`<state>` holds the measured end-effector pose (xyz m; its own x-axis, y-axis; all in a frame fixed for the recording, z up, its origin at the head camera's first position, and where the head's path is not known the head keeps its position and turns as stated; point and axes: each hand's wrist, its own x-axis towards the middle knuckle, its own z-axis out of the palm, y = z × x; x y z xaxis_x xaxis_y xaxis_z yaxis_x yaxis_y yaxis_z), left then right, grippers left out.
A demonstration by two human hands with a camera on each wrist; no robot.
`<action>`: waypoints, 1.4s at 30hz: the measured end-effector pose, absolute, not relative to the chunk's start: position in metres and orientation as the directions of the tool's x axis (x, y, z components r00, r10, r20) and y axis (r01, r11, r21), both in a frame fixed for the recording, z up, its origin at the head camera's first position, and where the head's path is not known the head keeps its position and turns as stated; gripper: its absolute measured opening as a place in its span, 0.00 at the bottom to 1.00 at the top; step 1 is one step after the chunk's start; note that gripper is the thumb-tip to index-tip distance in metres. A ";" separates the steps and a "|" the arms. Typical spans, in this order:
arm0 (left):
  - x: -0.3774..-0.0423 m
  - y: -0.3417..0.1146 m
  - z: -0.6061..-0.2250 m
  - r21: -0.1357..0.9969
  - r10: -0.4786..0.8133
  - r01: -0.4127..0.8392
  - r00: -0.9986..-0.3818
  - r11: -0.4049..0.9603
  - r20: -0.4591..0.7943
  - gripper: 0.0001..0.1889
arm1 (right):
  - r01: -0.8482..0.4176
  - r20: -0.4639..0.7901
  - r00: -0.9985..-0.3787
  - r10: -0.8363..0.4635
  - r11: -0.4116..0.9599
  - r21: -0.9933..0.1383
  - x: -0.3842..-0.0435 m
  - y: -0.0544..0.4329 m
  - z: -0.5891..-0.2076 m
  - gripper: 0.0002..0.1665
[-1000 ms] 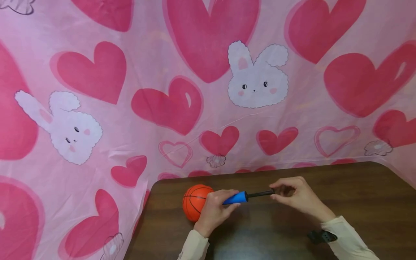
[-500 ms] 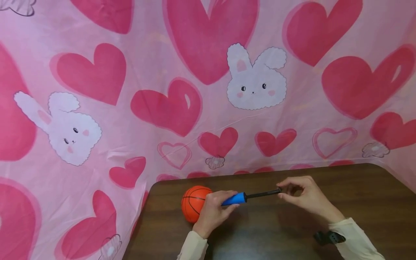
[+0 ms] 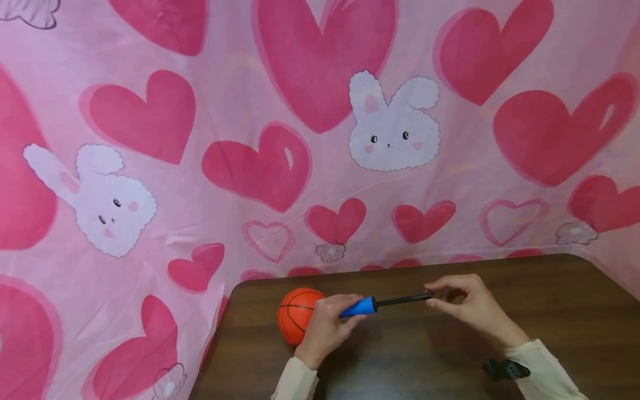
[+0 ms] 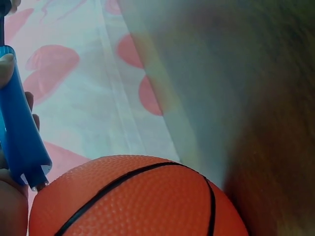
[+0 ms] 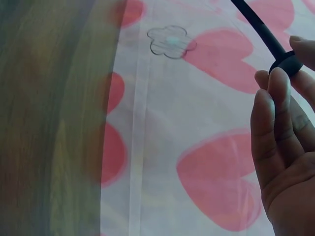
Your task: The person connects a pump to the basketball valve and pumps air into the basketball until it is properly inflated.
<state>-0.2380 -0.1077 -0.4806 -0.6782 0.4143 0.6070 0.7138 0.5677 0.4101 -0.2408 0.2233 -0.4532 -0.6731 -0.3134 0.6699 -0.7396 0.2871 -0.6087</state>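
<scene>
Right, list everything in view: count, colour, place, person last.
Backdrop: one, pink, at the back.
Hearts: many, red and pink, on the backdrop.
Rabbit faces: two, white, on the backdrop.
Flower outlines: several, dark, on the backdrop.
Table: one, brown, in front.
Basketball: one, orange, left on the table.
Pump: one, blue and black, right of the basketball.
Wrist device: one clear, black, lower right.
Sleeves: two, cream, lower edge.
Left hand: one, bare, gripping the pump.
Right hand: one, bare, pinching the pump's black end.

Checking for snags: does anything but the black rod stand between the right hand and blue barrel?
Nothing visible does. The black rod spans the gap from the right hand, pinching its end, to the blue barrel in the left hand. The orange ball is at the barrel's other end.
</scene>
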 end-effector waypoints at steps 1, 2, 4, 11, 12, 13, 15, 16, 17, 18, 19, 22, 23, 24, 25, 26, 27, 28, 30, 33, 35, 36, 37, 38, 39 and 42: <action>-0.238 -0.108 -0.481 0.411 0.412 0.712 -0.680 0.569 0.607 0.22 | -0.742 0.671 -0.670 -0.318 0.276 -0.611 -0.241 0.221 -0.454 0.24; -0.237 -0.108 -0.481 0.409 0.412 0.712 -0.679 0.571 0.607 0.22 | -0.745 0.672 -0.667 -0.323 0.263 -0.613 -0.241 0.218 -0.454 0.23; -0.236 -0.108 -0.480 0.409 0.414 0.713 -0.679 0.569 0.607 0.21 | -0.749 0.673 -0.662 -0.330 0.240 -0.618 -0.241 0.212 -0.455 0.22; -0.237 -0.108 -0.477 0.437 0.396 0.707 -0.688 0.556 0.609 0.21 | -0.759 0.669 -0.645 -0.368 0.207 -0.618 -0.250 0.183 -0.456 0.20; -0.237 -0.108 -0.477 0.438 0.391 0.706 -0.688 0.556 0.611 0.21 | -0.757 0.667 -0.646 -0.371 0.207 -0.619 -0.252 0.179 -0.457 0.20; -0.237 -0.107 -0.477 0.439 0.388 0.706 -0.687 0.555 0.614 0.21 | -0.759 0.667 -0.645 -0.373 0.208 -0.617 -0.253 0.174 -0.457 0.19; -0.238 -0.107 -0.477 0.436 0.385 0.712 -0.679 0.550 0.624 0.21 | -0.753 0.659 -0.652 -0.376 0.213 -0.623 -0.255 0.165 -0.460 0.19; -0.238 -0.106 -0.477 0.432 0.384 0.716 -0.674 0.548 0.631 0.21 | -0.751 0.655 -0.653 -0.380 0.211 -0.626 -0.256 0.161 -0.461 0.18; -0.238 -0.106 -0.478 0.428 0.383 0.719 -0.670 0.548 0.636 0.21 | -0.746 0.650 -0.657 -0.381 0.209 -0.632 -0.256 0.158 -0.462 0.18; -0.239 -0.106 -0.478 0.426 0.382 0.721 -0.668 0.547 0.639 0.21 | -0.741 0.645 -0.662 -0.381 0.207 -0.639 -0.257 0.154 -0.463 0.18; -0.239 -0.106 -0.479 0.423 0.383 0.722 -0.665 0.547 0.641 0.21 | -0.738 0.642 -0.666 -0.381 0.205 -0.643 -0.257 0.152 -0.465 0.18; -0.239 -0.106 -0.479 0.409 0.390 0.728 -0.657 0.550 0.645 0.21 | -0.737 0.644 -0.667 -0.374 0.201 -0.646 -0.257 0.150 -0.467 0.17; -0.239 -0.106 -0.478 0.407 0.394 0.728 -0.657 0.552 0.642 0.21 | -0.734 0.644 -0.671 -0.369 0.205 -0.648 -0.257 0.150 -0.467 0.17; -0.239 -0.106 -0.477 0.404 0.400 0.730 -0.656 0.552 0.640 0.21 | -0.731 0.642 -0.674 -0.365 0.209 -0.649 -0.257 0.150 -0.467 0.17; -0.239 -0.106 -0.477 0.400 0.404 0.732 -0.654 0.551 0.640 0.21 | -0.731 0.642 -0.675 -0.364 0.213 -0.648 -0.257 0.151 -0.467 0.17; -0.239 -0.105 -0.476 0.397 0.408 0.733 -0.653 0.552 0.639 0.21 | -0.731 0.642 -0.675 -0.363 0.217 -0.647 -0.256 0.152 -0.467 0.17; -0.239 -0.106 -0.476 0.397 0.412 0.733 -0.654 0.553 0.634 0.21 | -0.729 0.640 -0.678 -0.363 0.220 -0.648 -0.256 0.152 -0.468 0.17; -0.239 -0.106 -0.476 0.397 0.415 0.733 -0.655 0.552 0.632 0.21 | -0.727 0.636 -0.680 -0.364 0.223 -0.650 -0.256 0.152 -0.468 0.17; -0.238 -0.106 -0.476 0.398 0.417 0.731 -0.658 0.554 0.628 0.21 | -0.727 0.634 -0.680 -0.368 0.226 -0.648 -0.256 0.152 -0.469 0.17; -0.238 -0.106 -0.478 0.405 0.420 0.729 -0.662 0.551 0.620 0.21 | -0.731 0.640 -0.676 -0.366 0.227 -0.643 -0.254 0.153 -0.469 0.17; -0.238 -0.106 -0.479 0.405 0.424 0.732 -0.660 0.547 0.621 0.20 | -0.735 0.645 -0.672 -0.364 0.224 -0.640 -0.253 0.153 -0.468 0.17; -0.238 -0.106 -0.479 0.405 0.427 0.736 -0.657 0.543 0.621 0.20 | -0.739 0.649 -0.668 -0.363 0.223 -0.636 -0.252 0.153 -0.467 0.17; -0.238 -0.106 -0.479 0.407 0.430 0.738 -0.656 0.538 0.620 0.20 | -0.742 0.654 -0.665 -0.362 0.220 -0.633 -0.251 0.153 -0.466 0.17; -0.238 -0.106 -0.479 0.408 0.434 0.741 -0.654 0.534 0.620 0.20 | -0.744 0.655 -0.663 -0.362 0.217 -0.632 -0.250 0.154 -0.465 0.17; -0.238 -0.106 -0.479 0.410 0.436 0.743 -0.653 0.530 0.619 0.20 | -0.746 0.657 -0.660 -0.363 0.216 -0.630 -0.249 0.155 -0.464 0.17; -0.237 -0.106 -0.479 0.418 0.430 0.738 -0.658 0.530 0.618 0.21 | -0.751 0.661 -0.656 -0.364 0.224 -0.622 -0.247 0.158 -0.461 0.18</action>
